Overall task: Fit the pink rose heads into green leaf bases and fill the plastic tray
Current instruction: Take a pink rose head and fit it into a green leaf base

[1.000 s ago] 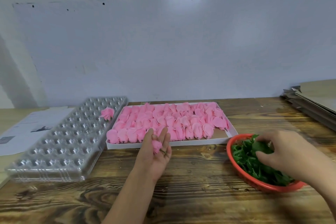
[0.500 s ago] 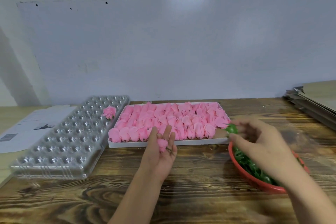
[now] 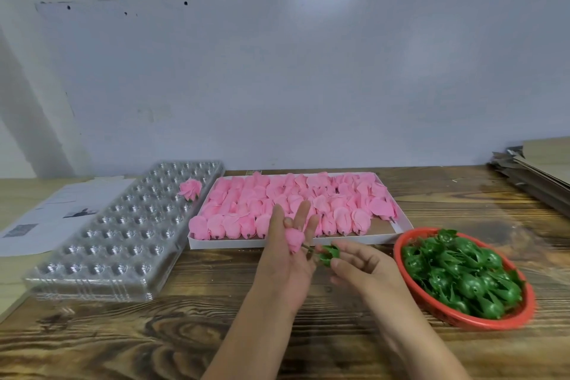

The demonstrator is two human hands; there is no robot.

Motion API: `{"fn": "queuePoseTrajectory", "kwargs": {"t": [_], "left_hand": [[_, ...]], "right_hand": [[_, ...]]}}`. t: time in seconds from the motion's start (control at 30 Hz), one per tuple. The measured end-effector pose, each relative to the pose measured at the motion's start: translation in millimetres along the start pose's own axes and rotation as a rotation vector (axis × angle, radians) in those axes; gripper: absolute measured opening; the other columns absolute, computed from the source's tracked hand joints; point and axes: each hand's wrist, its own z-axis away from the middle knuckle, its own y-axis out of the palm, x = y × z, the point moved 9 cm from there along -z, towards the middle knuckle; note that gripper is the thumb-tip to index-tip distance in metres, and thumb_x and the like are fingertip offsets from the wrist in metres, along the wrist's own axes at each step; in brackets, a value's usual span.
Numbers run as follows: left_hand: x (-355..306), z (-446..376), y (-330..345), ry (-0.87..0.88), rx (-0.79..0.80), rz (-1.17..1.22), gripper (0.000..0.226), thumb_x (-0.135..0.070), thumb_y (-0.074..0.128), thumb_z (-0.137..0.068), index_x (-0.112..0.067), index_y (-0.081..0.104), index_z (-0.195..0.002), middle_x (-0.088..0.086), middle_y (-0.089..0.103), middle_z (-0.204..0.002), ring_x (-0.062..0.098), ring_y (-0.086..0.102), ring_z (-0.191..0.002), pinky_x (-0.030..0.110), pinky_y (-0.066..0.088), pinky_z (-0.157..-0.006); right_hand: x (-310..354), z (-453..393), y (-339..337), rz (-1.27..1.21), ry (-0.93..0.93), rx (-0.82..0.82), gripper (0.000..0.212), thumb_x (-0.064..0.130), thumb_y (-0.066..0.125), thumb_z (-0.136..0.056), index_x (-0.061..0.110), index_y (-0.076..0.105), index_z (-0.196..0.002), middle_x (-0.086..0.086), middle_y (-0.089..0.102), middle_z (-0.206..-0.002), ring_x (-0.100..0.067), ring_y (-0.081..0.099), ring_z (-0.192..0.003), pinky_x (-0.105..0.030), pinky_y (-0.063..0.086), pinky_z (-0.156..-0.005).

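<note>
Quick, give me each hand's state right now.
Left hand: holds a pink rose head between its fingers.
Right hand: pinches a green leaf base beside the rose's stem.

Bare wooden table point(image 3: 185, 333) between plastic tray point(image 3: 123, 234) and red basket point(image 3: 462, 322).

Glossy clear plastic tray point(image 3: 92, 256); grained wooden table point(image 3: 185, 333).
</note>
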Motion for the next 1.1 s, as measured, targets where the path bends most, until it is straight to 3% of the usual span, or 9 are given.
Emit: {"fn": "queuePoseTrajectory", "kwargs": {"t": [0.1,0.3,0.47,0.63,0.77,0.83,1.0,1.1], "left_hand": [[-0.4,-2.1,1.4,0.022,0.034,-0.036,0.065,-0.052,0.046,-0.102,-0.031,0.027,-0.16,-0.008,0.076,-0.116,0.015,0.068,-0.115,0.06,0.033,-0.116],[4.9,-5.5,2.5,0.044,0.072,-0.089,0.068,-0.051,0.045,-0.103,-0.024,0.022,-0.161,-0.008,0.074,-0.121,0.011,0.072,-0.109,0.046,0.049,-0.099],[11.5,-7.3,5.5,0.023,0.102,-0.11,0.066,-0.059,0.048,-0.096,-0.032,0.038,-0.154,-0.013,0.074,-0.122,0.008,0.068,-0.114,0.044,0.047,-0.099],[15.6,-3.0,9.0,0.001,0.125,-0.146,0.074,-0.065,0.052,-0.081,-0.035,0.048,-0.148,-0.015,0.072,-0.124,0.005,0.063,-0.118,0.042,0.046,-0.096],[19.5,0.0,8.9,-0.028,0.098,-0.133,0.055,-0.063,0.052,-0.085,-0.033,0.069,-0.129,-0.015,0.074,-0.119,0.006,0.062,-0.117,0.042,0.046,-0.099],[22.8,2.3,9.2,-0.051,0.093,-0.124,0.053,-0.062,0.05,-0.092,-0.032,0.066,-0.132,-0.013,0.073,-0.122,0.007,0.06,-0.12,0.041,0.044,-0.103],[21.1,4.1,9.9,-0.03,0.082,-0.095,0.06,-0.062,0.054,-0.085,-0.033,0.053,-0.138,-0.013,0.073,-0.122,0.008,0.061,-0.122,0.035,0.047,-0.09],[21.9,3.9,9.4,-0.033,0.092,-0.119,0.06,-0.064,0.054,-0.084,-0.034,0.057,-0.136,-0.015,0.073,-0.121,0.008,0.06,-0.123,0.035,0.047,-0.088]], "right_hand": [[-1.6,1.3,0.7,-0.014,0.005,-0.014,0.033,-0.004,0.069,-0.086,0.011,0.07,-0.115,-0.009,0.076,-0.103,-0.023,0.071,-0.102,-0.032,0.059,-0.081],[4.0,3.0,7.0,-0.001,-0.027,0.01,0.033,-0.002,0.07,-0.085,0.012,0.072,-0.115,-0.007,0.076,-0.103,-0.021,0.071,-0.102,-0.031,0.059,-0.085],[17.0,8.5,23.1,0.027,-0.11,0.134,0.035,-0.003,0.065,-0.09,0.027,0.079,-0.103,-0.002,0.077,-0.104,-0.014,0.072,-0.101,-0.02,0.056,-0.082],[19.3,9.2,29.5,0.044,-0.124,0.155,0.038,0.001,0.065,-0.091,0.034,0.077,-0.105,0.0,0.077,-0.105,-0.014,0.071,-0.102,-0.021,0.056,-0.083],[15.5,8.3,26.6,-0.013,-0.108,0.1,0.033,0.0,0.068,-0.088,0.028,0.08,-0.098,-0.004,0.077,-0.101,-0.018,0.073,-0.098,-0.022,0.057,-0.078],[13.7,7.9,24.1,-0.054,-0.103,0.068,0.028,-0.001,0.069,-0.086,0.022,0.078,-0.099,-0.007,0.077,-0.098,-0.021,0.073,-0.095,-0.022,0.058,-0.075],[15.7,9.5,23.5,-0.079,-0.11,0.045,0.025,-0.004,0.072,-0.082,0.019,0.077,-0.093,-0.009,0.077,-0.093,-0.022,0.074,-0.09,-0.02,0.057,-0.073],[18.1,10.6,23.8,-0.071,-0.113,0.043,0.028,-0.003,0.072,-0.083,0.023,0.08,-0.089,-0.008,0.078,-0.091,-0.019,0.075,-0.087,-0.019,0.057,-0.071]]}}
